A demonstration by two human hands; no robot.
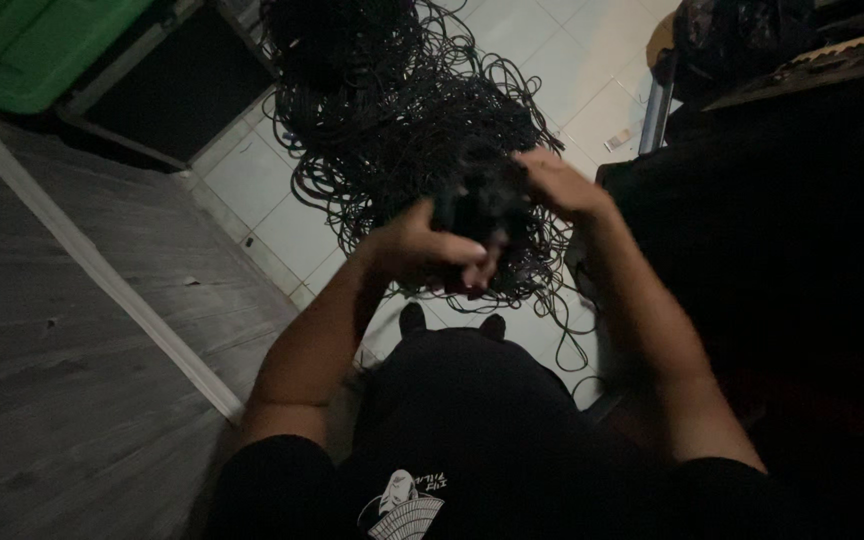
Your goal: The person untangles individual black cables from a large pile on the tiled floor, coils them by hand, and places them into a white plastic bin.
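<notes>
Gripping a dark bundle of black cable (pixel 482 205), both hands meet above the person's lap, in front of the chest. Left hand (pixel 427 250) curled around the lower near side of the bundle, fingers (pixel 457 250) folded across it, thumb side up. Right hand (pixel 562 185) on the upper far side, fingers bent down into the strands; how tightly it closes cannot be told, the frame being dim and blurred there. Bundle held off the floor, loose strands trailing down from it.

Directly beyond the hands: a large tangled heap of black cable (pixel 392 90) spread over the white tiled floor (pixel 272 200), loops spilling toward the person's feet. Two dark shoe tips (pixel 412 320) show just under the bundle. Dark trousers and black shirt fill the lower frame.

Left of the tiles: grey wooden planking (pixel 62 330) with a pale strip running across it diagonally. Upper left corner: green plastic bin (pixel 22 45) beside a dark open case (pixel 182 85). Right side: dark bulk, detail lost in shadow.
</notes>
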